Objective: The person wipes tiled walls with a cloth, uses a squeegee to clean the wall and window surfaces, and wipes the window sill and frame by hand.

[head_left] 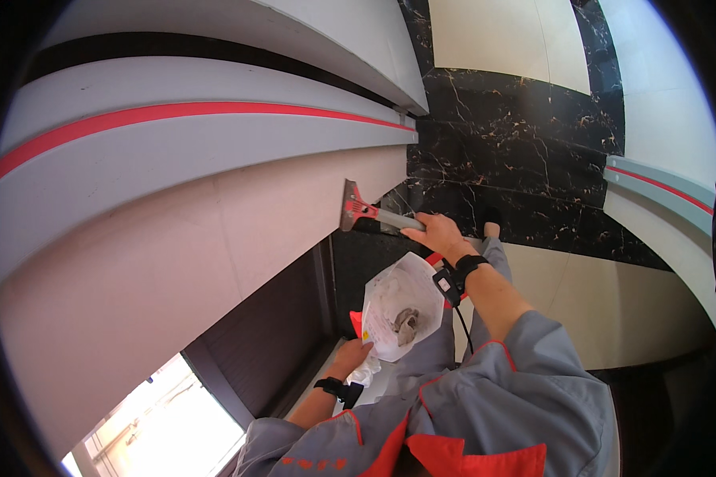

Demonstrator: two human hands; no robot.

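My right hand [443,234] grips the grey handle of a wide-bladed scraper [358,206] with a red and grey head. Its blade points to the left, close to the pale wall panel. My left hand [352,356] holds the edge of a translucent white plastic container [385,292], open at the top, in front of my body. Inside it lies a crumpled greyish-brown cloth [407,325]. Crumpled white material [365,372] shows just under my left hand; whether that hand also holds it I cannot tell.
A grey handrail with a red stripe [215,122] runs along the left wall [173,232]; another handrail [662,188] is at right. Below the left wall are a dark panel [268,328] and a bright window [173,417]. Black marbled tiles [513,149] cross the cream floor.
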